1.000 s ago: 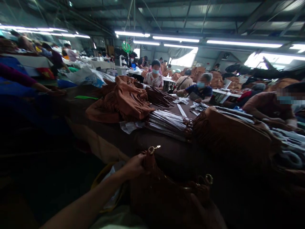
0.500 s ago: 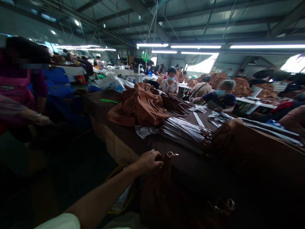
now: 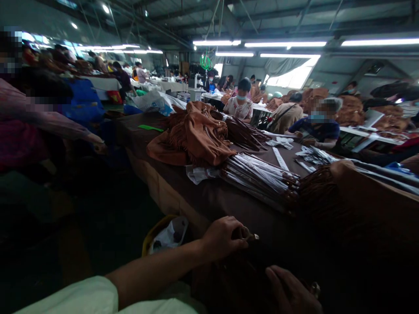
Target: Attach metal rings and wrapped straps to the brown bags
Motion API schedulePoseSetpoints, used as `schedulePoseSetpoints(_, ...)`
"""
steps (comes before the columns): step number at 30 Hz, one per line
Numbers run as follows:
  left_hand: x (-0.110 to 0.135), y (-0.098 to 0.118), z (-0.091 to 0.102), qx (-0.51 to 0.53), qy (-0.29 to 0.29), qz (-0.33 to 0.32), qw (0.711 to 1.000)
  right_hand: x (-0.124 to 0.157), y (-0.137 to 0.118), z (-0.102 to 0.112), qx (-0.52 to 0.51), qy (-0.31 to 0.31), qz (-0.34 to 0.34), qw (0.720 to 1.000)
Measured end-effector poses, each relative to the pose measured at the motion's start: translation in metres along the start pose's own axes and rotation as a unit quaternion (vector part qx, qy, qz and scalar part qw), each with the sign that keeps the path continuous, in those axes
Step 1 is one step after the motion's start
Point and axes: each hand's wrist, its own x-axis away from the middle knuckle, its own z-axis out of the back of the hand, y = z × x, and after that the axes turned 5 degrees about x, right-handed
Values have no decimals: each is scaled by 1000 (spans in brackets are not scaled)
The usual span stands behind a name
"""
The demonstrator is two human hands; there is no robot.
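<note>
My left hand (image 3: 224, 237) is closed around the end of a brown strap with a gold-coloured metal clasp (image 3: 252, 237), which sticks out past the fingers. The strap appears to belong to a dark brown bag (image 3: 229, 279) lying at the near table edge, mostly lost in shadow. Over the bag's right part rests my right hand (image 3: 291, 290), partly cut off by the lower edge of the picture. A metal ring (image 3: 315, 288) shows beside it. The right fingertips fade into the dark, so their grip cannot be made out.
Brown fringed bags (image 3: 196, 135) are heaped on the dark table (image 3: 209, 196). Several wrapped straps (image 3: 262, 176) lie beside them, and more brown pieces (image 3: 369, 192) at right. A yellow-rimmed bin (image 3: 145, 244) stands below the edge. Co-workers sit across the table; others bend at left.
My left hand has moved right and slightly down, and now covers more of the strap end. My right hand has come into view at the bag's right part. The view has shifted a little.
</note>
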Motion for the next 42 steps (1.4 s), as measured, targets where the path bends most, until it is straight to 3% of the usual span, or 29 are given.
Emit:
schedulePoseSetpoints(3, 6, 3, -4, -11, -15, -10, 1000, -14, -10, -9, -32, 2, -91, 995)
schedulePoseSetpoints(6, 8, 1, -7, -15, -34, -24, 999, -24, -19, -17, -148, -75, -154, 974)
schedulePoseSetpoints(10, 10, -1, -9, -27, -39, -40, 998, -30, -21, -22, -257, -102, -186, 943)
schedulePoseSetpoints(13, 10, 0, -13, 9, -46, -36, 998, -30, -22, -23, -278, -97, -191, 937)
schedulePoseSetpoints(20, 13, 1, -34, 161, 12, 69, 984, -23, -21, -30, -296, -87, -192, 932)
schedulePoseSetpoints(33, 7, -2, -41, 157, -39, 87, 983, -19, -27, -27, -225, -55, -129, 964)
schedulePoseSetpoints(37, 2, -4, -38, 175, -87, 92, 976, -18, -18, -32, -208, -63, -103, 971)
schedulePoseSetpoints(42, -8, -5, -23, 138, -232, 27, 962, -15, -11, -33, -268, -140, -102, 948)
